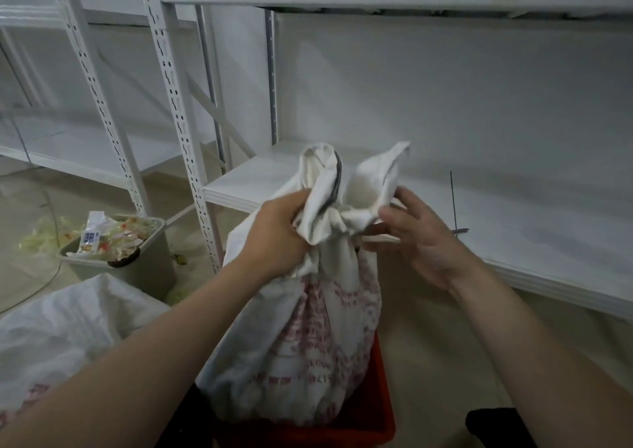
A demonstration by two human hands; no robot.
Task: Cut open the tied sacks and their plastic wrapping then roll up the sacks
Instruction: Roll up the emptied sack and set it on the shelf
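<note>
A full white sack [308,338] with red print stands upright in front of me, its neck tied so the loose top flares out above the knot. My left hand [274,238] grips the bunched cloth on the left side of the neck. My right hand [421,238] is at the right side of the knot with fingers spread and relaxed, its fingertips touching the cloth flap. The sack sits on a red crate [380,423]. A second white sack [68,331] lies at the lower left.
White metal shelving stands behind the sack, with a low shelf board [513,238] close to my right hand and uprights [181,132] to the left. A grey bin [144,269] full of plastic wrappers sits on the floor at left. A thin dark tool [454,204] lies on the shelf.
</note>
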